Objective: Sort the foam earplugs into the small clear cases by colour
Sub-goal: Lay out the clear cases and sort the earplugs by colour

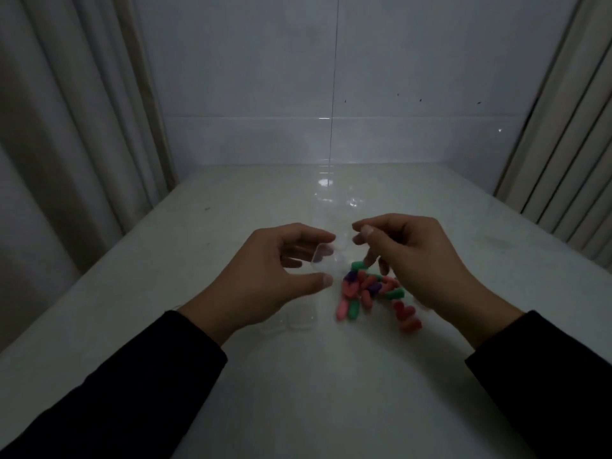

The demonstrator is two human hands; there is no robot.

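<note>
Left hand (275, 279) grips clear case (326, 261); right hand (417, 260) curled above earplugs (371, 289)

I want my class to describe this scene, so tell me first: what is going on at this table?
A person in dark sleeves is working over a pale table. The left hand holds a small clear case, and the right hand reaches to it, seemingly at its lid. A mixed pile of earplugs, pink, green and purple, lies unsorted just right of the case. More clear cases seem to lie near the left wrist.
</note>
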